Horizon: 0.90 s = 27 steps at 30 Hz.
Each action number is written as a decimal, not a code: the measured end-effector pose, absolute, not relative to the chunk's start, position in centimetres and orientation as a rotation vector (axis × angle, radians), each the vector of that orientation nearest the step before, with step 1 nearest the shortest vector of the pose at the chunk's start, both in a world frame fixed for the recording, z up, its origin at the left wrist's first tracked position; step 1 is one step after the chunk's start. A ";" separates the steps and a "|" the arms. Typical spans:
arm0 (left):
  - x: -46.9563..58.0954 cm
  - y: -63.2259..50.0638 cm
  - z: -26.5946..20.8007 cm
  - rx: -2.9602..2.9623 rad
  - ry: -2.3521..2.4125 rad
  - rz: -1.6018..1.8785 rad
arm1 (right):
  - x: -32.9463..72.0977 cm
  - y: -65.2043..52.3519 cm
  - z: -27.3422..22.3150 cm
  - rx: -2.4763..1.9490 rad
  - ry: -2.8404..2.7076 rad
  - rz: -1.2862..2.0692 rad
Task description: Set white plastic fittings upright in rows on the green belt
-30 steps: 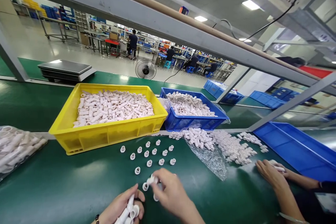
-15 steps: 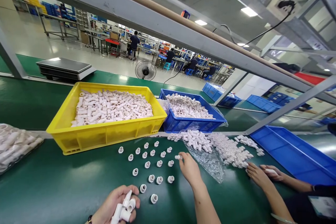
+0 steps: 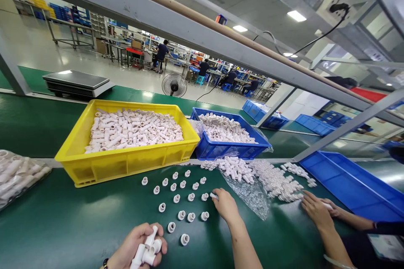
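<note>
At your far left, a clear plastic bag filled with white plastic tube pieces (image 3: 20, 178) lies on the smooth green desk (image 3: 78, 227). Next comes a yellow rectangular plastic crate (image 3: 126, 168), heaped with more white tubular pieces, standing at the back edge of your work area. In front of it, your left hand (image 3: 131, 244) is turned palm up, a dark beaded bracelet (image 3: 105, 263) at the wrist. Its fingers are curled around a small cluster of white plastic fittings (image 3: 148, 249), which lie at different angles across the palm and against the fingers.

To the right of that hand, short white flanged fittings (image 3: 181, 215) stand upright on the desk in loose, spaced rows, their open ends up. At the right side of these rows, your right hand (image 3: 225, 207) pinches one white plastic tubular piece (image 3: 214, 196) between thumb and forefinger; it is tilted, just beside a standing fitting. You cannot tell how the other fingers are bent, as the back of the hand hides them.

Behind this hand is a blue plastic crate (image 3: 233, 149) of white pieces, with a white pile (image 3: 238, 169) before it and crumpled clear plastic sheeting (image 3: 251, 196) under part of that. Farther right, a co-worker's hands (image 3: 317, 211) hold a white piece near a larger blue tray (image 3: 353, 176).
</note>
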<state>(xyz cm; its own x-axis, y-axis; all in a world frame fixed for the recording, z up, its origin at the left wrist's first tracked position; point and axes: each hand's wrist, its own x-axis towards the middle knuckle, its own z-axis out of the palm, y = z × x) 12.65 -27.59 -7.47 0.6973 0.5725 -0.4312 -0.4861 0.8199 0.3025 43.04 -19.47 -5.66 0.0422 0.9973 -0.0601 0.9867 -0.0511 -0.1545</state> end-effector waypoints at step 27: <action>12.6 -27.3 -7.8 0.161 0.509 0.676 | 44.7 -19.2 -8.7 -2.045 -1.729 0.404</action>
